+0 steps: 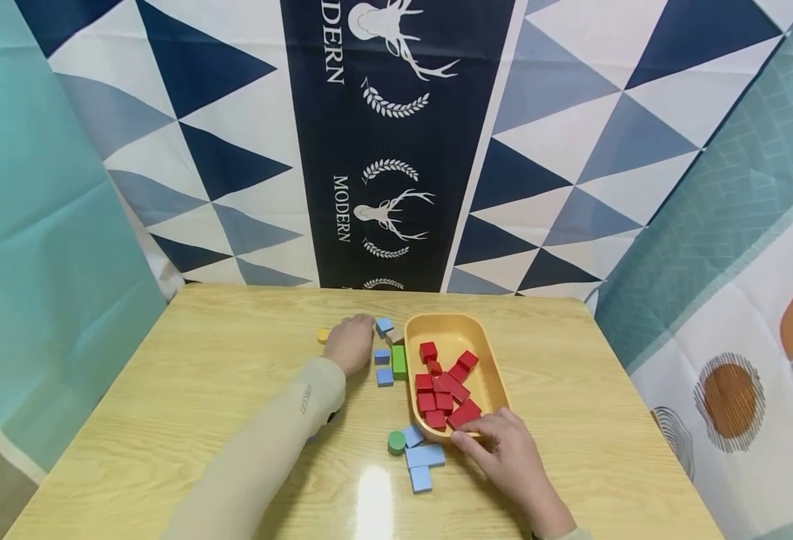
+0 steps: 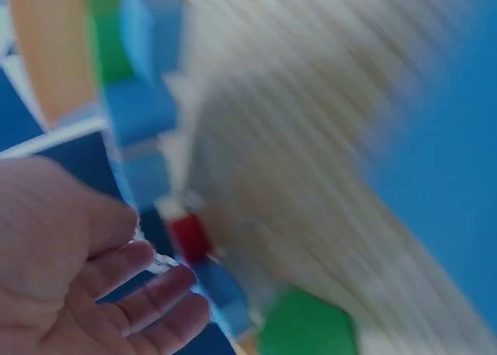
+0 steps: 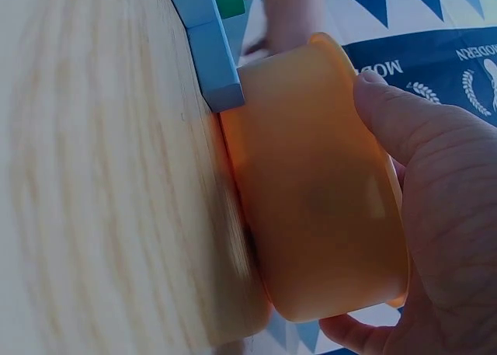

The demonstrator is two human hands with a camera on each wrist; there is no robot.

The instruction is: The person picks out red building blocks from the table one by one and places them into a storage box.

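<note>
My right hand [image 1: 500,454] holds the near rim of a yellow-orange plastic bin [image 1: 494,375], its thumb on the edge and fingers round the outside in the right wrist view. Several red blocks [image 1: 452,386] lie in the bin's near and left part. To the left of the bin, my left hand [image 1: 350,345] reaches low over the table with loosely bent fingers and nothing in its grasp. Just past its fingertips in the left wrist view are a red block [image 2: 191,238], a blue block [image 2: 221,293] and a green block [image 2: 307,324].
Between left hand and bin stand blue blocks [image 1: 385,377], a green block [image 1: 399,362] and a beige one [image 1: 394,337]. Nearer me lie a green cylinder [image 1: 397,442] and light blue blocks [image 1: 425,455]. A yellow piece [image 1: 323,336] sits left. Patterned cloth [image 1: 396,150] hangs behind the table.
</note>
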